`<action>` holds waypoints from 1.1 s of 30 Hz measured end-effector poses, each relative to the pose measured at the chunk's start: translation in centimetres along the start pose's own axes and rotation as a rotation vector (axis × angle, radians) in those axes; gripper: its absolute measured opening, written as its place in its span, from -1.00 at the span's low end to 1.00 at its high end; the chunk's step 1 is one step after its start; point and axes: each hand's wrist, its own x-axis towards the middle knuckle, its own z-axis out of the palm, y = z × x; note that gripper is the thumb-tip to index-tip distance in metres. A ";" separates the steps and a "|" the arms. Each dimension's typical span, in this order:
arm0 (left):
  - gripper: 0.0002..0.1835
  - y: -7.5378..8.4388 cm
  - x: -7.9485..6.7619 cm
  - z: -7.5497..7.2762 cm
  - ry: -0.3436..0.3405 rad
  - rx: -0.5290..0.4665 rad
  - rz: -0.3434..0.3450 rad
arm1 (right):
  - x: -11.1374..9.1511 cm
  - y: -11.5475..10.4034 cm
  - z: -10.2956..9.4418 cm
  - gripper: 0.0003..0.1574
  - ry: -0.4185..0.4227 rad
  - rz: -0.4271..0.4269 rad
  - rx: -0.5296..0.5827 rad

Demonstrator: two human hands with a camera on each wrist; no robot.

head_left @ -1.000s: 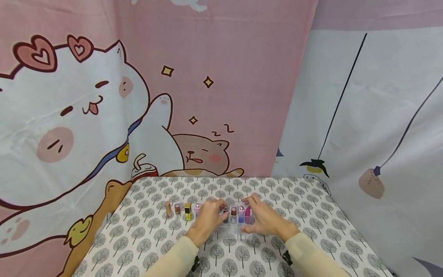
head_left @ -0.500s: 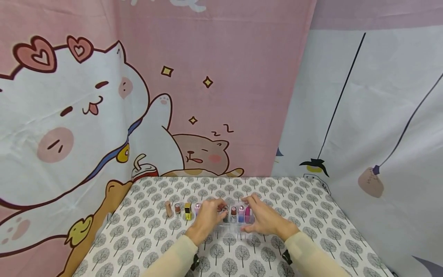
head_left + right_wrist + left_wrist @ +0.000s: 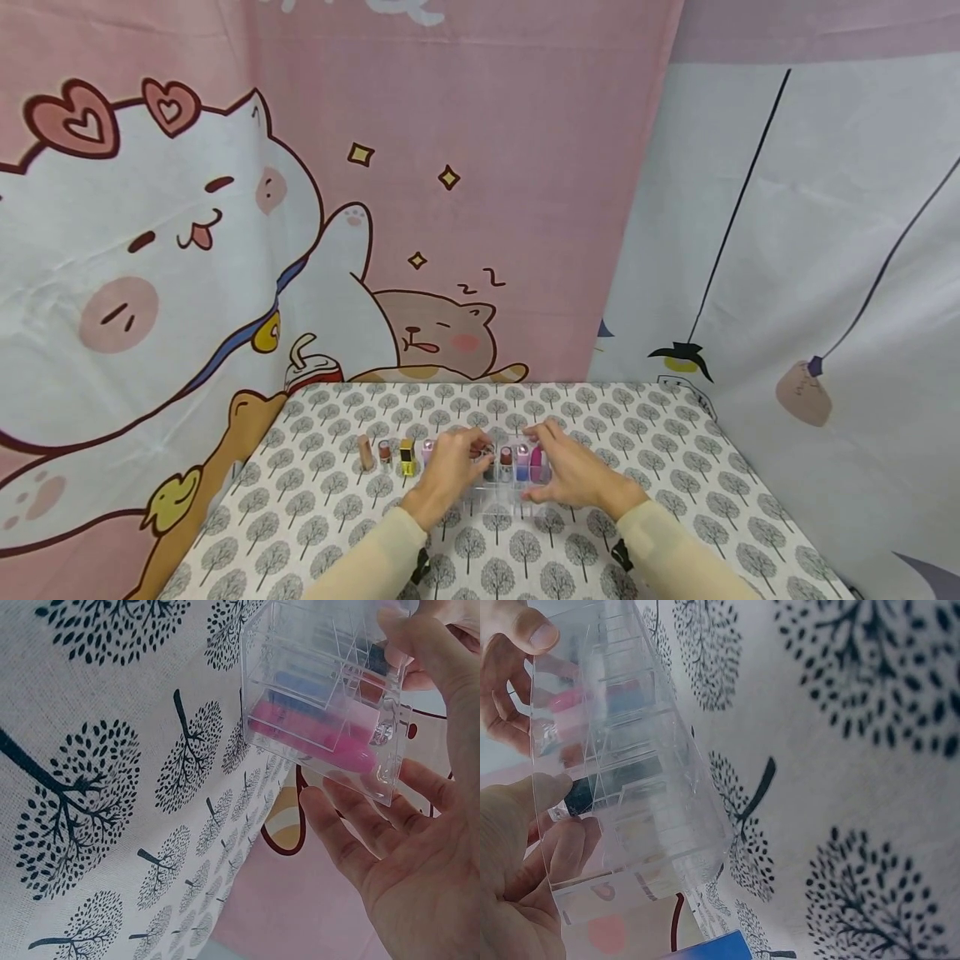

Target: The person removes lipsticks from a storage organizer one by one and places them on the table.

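A clear plastic lipstick organizer [image 3: 694, 817] with several compartments stands on the cloth. My left hand [image 3: 447, 468] is at its left part, thumb and fingers pinching a dark lipstick tube [image 3: 580, 796] with a clear top, which sits in a compartment. With my right hand [image 3: 579, 472] I grip the organizer's right end, thumb at the near side and fingers at the far side. Beside the dark tube stand a brown-topped lipstick [image 3: 506, 464], a blue-and-lilac tube [image 3: 300, 694] and a bright pink tube [image 3: 300, 736]. Its near row of compartments holds nothing.
Left of my hand several tubes stand in a row: a beige tube [image 3: 365, 452], a brown-topped tube [image 3: 385, 453], a yellow-and-black tube [image 3: 407, 458] and a pink-topped tube [image 3: 428, 450] partly hidden by that hand. The tree-print cloth [image 3: 330, 517] covers the table; a cartoon curtain [image 3: 525, 208] hangs behind.
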 end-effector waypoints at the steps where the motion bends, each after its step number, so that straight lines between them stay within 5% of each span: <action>1: -0.76 0.0 0.0 0.0 -0.001 0.003 -0.005 | 0.0 0.0 0.0 0.37 0.000 -0.002 -0.001; 15: -0.78 0.3 0.1 -0.5 -0.002 -0.015 -0.033 | 0.1 -0.2 -0.1 0.38 -0.005 0.004 0.024; 33: -0.79 0.6 0.1 -1.3 0.063 -0.109 0.036 | -0.2 -0.1 0.1 0.42 -0.010 0.016 0.040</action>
